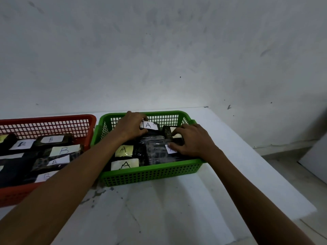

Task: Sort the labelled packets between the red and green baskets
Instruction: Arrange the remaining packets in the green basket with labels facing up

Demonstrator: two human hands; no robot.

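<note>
The green basket (150, 173) holds several dark packets with white labels marked A. My left hand (130, 127) grips one A-labelled packet (150, 126) at the basket's far side. My right hand (192, 140) is inside the basket's right part, fingers pressing on a dark plastic-wrapped packet (156, 150) and partly covering its label. Another small dark packet (167, 131) stands just above my right fingers. The red basket (47, 120) sits to the left and holds several dark packets with labels marked B (63, 150).
Both baskets stand side by side on a white table (168, 209) against a grey-white wall. The table's right edge drops to the floor (286, 167) at the right. A white board (316, 156) leans at the far right.
</note>
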